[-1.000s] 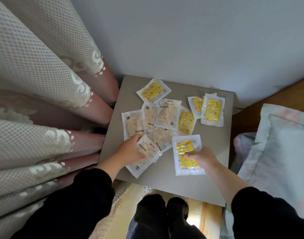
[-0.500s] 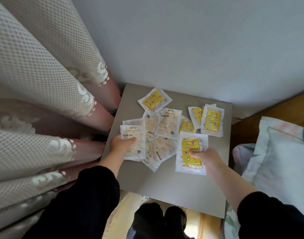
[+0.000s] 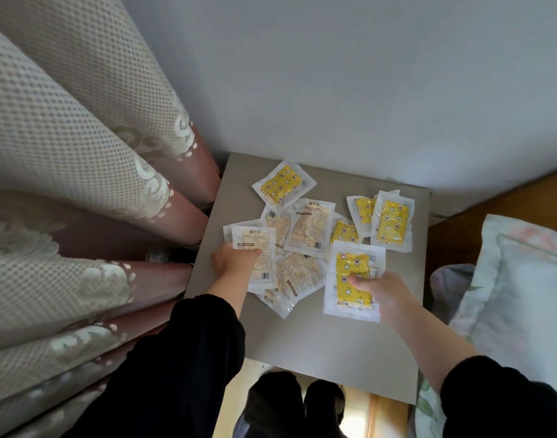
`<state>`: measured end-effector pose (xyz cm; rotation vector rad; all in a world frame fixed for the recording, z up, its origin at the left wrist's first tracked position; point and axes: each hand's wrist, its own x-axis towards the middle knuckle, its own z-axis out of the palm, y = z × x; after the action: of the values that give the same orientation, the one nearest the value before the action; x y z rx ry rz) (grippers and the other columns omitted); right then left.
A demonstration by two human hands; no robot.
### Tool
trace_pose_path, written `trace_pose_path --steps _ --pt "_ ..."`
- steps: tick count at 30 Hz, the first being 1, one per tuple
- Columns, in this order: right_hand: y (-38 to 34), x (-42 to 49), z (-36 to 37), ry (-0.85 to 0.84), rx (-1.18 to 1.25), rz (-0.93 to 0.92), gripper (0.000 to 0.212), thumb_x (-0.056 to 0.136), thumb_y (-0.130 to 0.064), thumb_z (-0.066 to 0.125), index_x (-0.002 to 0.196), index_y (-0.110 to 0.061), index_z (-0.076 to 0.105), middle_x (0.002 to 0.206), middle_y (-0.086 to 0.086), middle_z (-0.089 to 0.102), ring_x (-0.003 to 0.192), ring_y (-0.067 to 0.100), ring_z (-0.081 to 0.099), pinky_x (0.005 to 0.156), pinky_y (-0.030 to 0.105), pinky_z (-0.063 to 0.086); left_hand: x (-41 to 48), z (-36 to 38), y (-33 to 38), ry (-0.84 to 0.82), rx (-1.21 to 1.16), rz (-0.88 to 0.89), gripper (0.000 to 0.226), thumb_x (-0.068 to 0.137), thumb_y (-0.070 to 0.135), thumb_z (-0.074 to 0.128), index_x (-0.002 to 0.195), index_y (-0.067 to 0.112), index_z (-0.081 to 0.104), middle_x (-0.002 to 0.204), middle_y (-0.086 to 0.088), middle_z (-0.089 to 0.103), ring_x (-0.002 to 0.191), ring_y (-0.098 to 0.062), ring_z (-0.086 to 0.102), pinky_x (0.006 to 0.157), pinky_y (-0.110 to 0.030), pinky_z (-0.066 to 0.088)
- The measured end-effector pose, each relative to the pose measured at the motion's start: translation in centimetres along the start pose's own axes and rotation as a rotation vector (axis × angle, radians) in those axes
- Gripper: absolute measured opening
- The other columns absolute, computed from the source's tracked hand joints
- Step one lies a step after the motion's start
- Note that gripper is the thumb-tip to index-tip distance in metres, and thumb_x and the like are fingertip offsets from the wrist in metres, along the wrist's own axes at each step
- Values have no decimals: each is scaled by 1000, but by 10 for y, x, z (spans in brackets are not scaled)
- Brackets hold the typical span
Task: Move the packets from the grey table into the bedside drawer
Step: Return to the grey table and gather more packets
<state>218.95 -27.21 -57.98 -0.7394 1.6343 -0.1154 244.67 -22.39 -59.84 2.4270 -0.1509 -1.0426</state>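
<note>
Holding a pale packet up off the pile now, unlike a second ago, and nudging the yellow packet further up the grey table. Early days tbh: can't see any drawer, leaving the other packets scattered on top. Clamping the pale one in the left hand, fingers curled; pinching the yellow one in the right hand, thumb on top.

pale packet, yellow packet: farther back than before
</note>
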Motion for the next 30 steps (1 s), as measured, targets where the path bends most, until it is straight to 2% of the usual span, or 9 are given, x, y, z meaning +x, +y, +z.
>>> trace_pose_path --steps 3,7,10,12,17,21,24,27,30 --pt "0 0 2 -4 2 -9 21 72 -18 83 88 -11 70 94 11 72 91 29 66 90 38 48 1 -4 0 -11 66 4 17 74 28 81 83 21 69 96 -4 73 85 -23 69 73 -28 55" --pt "4 -3 3 -4 7 -16 20 71 -18 83 85 -14 70 93 11 73 92 31 68 96 45 48 -1 -2 2 1 141 44 22 72 32 82 87 22 70 99 -4 70 91 -24 67 78 -32 56" --pt "10 -1 2 -8 4 -3 22 70 -18 84 87 -13 71 92 10 73 92 32 68 96 46 48 -4 1 7 18 202 84 30 71 29 82 95 20 67 104 0 51 102 -28 58 85 -35 54" --pt "13 1 1 -12 1 -2 24 70 -19 84 89 -13 71 92 10 73 93 32 67 95 43 48 -4 3 8 15 180 59 33 73 22 82 101 15 66 110 -3 42 99 -30 60 77 -32 53" --pt "20 5 2 -4 -6 -16 24 70 -18 84 88 -13 71 92 11 73 92 31 68 96 47 48 -1 5 7 14 189 18 34 64 32 85 92 24 69 111 -7 64 89 -24 65 78 -35 58" --pt "20 1 3 -3 -6 -27 27 73 -19 82 95 -8 71 92 11 72 88 28 66 83 33 46 -5 8 10 32 241 12 34 71 36 82 94 23 60 122 -8 50 106 -27 55 75 -27 45" --pt "22 1 2 -3 5 -36 27 75 -19 81 95 -6 70 90 10 71 83 26 64 77 30 41 -6 13 15 17 245 -23 43 74 33 81 108 19 60 129 -12 43 109 -29 52 70 -31 41" --pt "23 3 1 -1 3 -40 26 69 -21 85 89 -10 71 90 11 73 85 30 68 87 41 51 -8 11 20 10 239 -51 48 73 28 82 113 17 59 129 -11 42 102 -28 57 64 -32 43" --pt "23 5 -4 4 12 -53 20 69 -19 85 83 -16 71 89 10 74 87 33 69 93 51 50 -10 8 19 -4 209 4 38 71 26 83 101 22 61 123 -8 45 102 -27 57 67 -31 47"
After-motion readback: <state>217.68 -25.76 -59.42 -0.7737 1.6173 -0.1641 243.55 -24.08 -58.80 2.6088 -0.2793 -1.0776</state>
